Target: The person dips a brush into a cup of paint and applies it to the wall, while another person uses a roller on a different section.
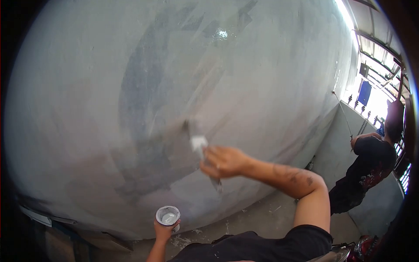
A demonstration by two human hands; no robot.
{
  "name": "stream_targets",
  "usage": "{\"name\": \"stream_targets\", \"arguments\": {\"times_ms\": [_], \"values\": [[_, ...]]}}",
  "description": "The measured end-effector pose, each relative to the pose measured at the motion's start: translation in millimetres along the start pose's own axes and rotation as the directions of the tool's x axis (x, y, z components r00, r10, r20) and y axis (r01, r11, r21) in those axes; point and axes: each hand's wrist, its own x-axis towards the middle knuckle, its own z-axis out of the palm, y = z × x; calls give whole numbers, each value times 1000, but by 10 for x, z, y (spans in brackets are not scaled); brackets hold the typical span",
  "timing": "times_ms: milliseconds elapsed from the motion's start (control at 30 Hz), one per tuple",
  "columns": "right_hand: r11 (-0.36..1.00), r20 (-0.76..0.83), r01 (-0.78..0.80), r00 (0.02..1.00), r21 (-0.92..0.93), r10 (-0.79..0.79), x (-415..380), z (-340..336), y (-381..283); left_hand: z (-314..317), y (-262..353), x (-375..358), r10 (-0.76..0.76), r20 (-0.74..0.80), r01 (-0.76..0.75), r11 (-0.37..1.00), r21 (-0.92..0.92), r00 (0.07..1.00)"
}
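Note:
My right hand (226,161) is closed around the handle of a paintbrush (199,142), raised in front of the wall. The brush is blurred; its dark bristle end points up and left at the wall (87,96), and whether it touches cannot be told. Darker, damp-looking streaks and patches mark the surface around it. Lower down, my left hand (163,231) grips a small plastic cup (159,211) upright, its fingers wrapped round the side. Whitish-grey liquid shows inside the cup.
At right, another person (370,161) in dark clothes faces a lower grey wall (327,150) and holds a long thin pole (345,115). Boards (104,240) lie at the lower left. Paint spots mark the floor (257,216). A red shiny object (365,249) stands at bottom right.

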Motion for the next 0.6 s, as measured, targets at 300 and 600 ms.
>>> {"name": "stream_targets", "arguments": {"times_ms": [300, 600], "values": [[725, 75, -327, 931, 606, 357, -79, -258, 1666, -29, -384, -118, -29, -104, 32, 999, 34, 994], [678, -318, -648, 599, 347, 735, -119, -859, 4201, -112, -2273, 342, 100, 26, -90, 959, -268, 995]]}}
